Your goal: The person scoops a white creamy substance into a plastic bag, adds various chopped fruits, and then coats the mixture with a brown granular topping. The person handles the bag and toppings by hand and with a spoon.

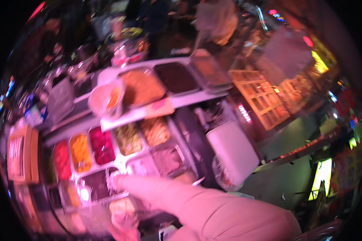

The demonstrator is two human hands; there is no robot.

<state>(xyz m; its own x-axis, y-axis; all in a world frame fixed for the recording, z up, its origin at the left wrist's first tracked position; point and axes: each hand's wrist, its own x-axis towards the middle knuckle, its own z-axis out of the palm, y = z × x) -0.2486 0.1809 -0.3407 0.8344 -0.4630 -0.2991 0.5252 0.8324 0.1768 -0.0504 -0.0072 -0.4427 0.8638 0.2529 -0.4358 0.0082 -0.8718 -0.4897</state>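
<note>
My right arm reaches in from the lower right, and my right hand (115, 181), in what looks like a thin clear glove, is over the edge of a dark metal food pan (95, 185). Blur hides its fingers. Below it, near the lower edge, my left hand (125, 221) is closed around a pale, rounded item (122, 205) too blurred to name. Beyond my right hand sit pans of red pieces (62, 160), yellow cubes (81, 153), magenta pieces (101, 145), chopped green pieces (128, 138) and pale orange pieces (155, 131).
On the raised shelf stand a white tub (105, 100), a pan of orange-brown crumbs (141, 86) and a dark-filled pan (176, 77). A wooden box (23, 154) is at the left. Right of the pans are a white lidded container (232, 150) and a wooden crate (259, 96).
</note>
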